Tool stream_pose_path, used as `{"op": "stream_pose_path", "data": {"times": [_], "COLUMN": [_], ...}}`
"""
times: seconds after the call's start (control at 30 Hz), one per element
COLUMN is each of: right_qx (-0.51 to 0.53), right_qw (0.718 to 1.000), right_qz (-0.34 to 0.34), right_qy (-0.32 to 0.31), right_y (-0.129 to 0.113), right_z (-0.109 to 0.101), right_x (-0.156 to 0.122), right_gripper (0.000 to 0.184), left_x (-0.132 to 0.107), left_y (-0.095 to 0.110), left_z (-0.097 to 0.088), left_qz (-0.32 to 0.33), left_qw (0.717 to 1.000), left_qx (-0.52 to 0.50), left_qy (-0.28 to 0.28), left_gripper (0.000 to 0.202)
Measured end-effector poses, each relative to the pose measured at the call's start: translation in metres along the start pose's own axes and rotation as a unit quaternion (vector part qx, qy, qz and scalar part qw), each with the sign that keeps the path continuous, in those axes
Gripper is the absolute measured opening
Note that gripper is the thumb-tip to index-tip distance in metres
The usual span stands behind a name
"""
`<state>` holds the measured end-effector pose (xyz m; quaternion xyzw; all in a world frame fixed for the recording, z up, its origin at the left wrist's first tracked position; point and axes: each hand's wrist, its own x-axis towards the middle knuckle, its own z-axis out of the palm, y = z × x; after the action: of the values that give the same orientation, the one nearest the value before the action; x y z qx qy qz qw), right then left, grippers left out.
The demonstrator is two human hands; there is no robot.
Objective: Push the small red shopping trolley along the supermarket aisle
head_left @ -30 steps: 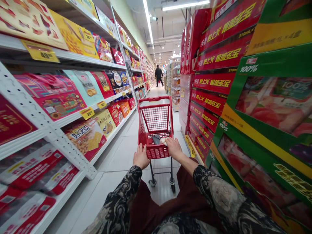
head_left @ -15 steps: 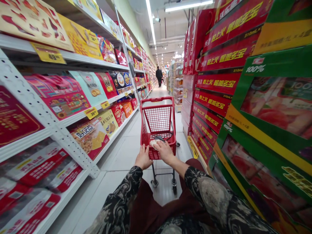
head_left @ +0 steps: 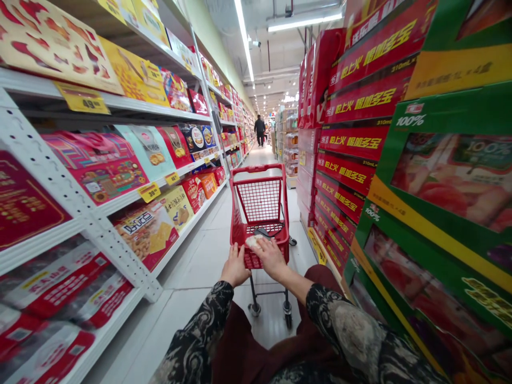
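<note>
Both my hands rest on the handle of a red wire shopping cart [head_left: 259,201], which rolls ahead of me on small castors. My left hand [head_left: 235,265] grips the near left part of the handle. My right hand [head_left: 271,258] lies over the handle close to it, its fingers on a small pale crumpled item [head_left: 253,241]. A dark flat object [head_left: 262,232] lies in the cart's basket, partly hidden behind that hand. Patterned dark sleeves cover both my forearms.
White metal shelving [head_left: 84,213] with boxed goods and yellow price tags lines the left of the tiled aisle [head_left: 200,261]. Stacked red and green drink cartons [head_left: 352,144] stand close on the right. A person [head_left: 260,130] walks far down the aisle.
My right hand has slid left along the handle onto the pale item, nearer my left hand. The view has moved along the aisle with the cart, and the distant person looks smaller.
</note>
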<state>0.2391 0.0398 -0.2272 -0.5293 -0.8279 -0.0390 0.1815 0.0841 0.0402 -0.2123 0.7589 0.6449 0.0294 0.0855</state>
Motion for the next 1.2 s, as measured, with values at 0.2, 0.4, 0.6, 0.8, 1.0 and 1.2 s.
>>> {"op": "stream_pose_path", "data": {"times": [0.2, 0.4, 0.6, 0.8, 1.0, 1.2], "right_qx": [0.001, 0.001, 0.008, -0.006, -0.018, -0.019], "right_qw": [1.0, 0.997, 1.0, 0.999, 0.998, 0.995], "right_qz": [0.018, 0.071, 0.016, -0.031, 0.005, -0.04], "right_qy": [-0.014, 0.018, 0.015, 0.014, 0.066, 0.085], "right_y": [0.02, 0.045, 0.005, 0.003, 0.038, 0.014], "right_z": [-0.01, -0.019, -0.003, 0.001, 0.0, 0.018], "right_x": [-0.006, -0.021, -0.005, -0.001, -0.026, -0.019], "right_gripper": [0.043, 0.044, 0.047, 0.044, 0.044, 0.043], "left_x": [-0.001, -0.001, 0.003, -0.002, -0.01, -0.006], "left_y": [-0.002, -0.003, -0.007, -0.011, -0.008, -0.01], "left_z": [-0.002, -0.001, -0.001, -0.004, 0.001, 0.006], "left_qz": [0.012, 0.01, 0.02, 0.007, 0.004, 0.001], "left_qw": [1.0, 1.0, 1.0, 1.0, 0.999, 0.999], "left_qx": [0.01, 0.002, 0.006, 0.021, 0.025, 0.011], "left_qy": [-0.002, -0.002, -0.001, 0.013, 0.046, 0.048], "left_gripper": [0.091, 0.092, 0.091, 0.088, 0.082, 0.084]}}
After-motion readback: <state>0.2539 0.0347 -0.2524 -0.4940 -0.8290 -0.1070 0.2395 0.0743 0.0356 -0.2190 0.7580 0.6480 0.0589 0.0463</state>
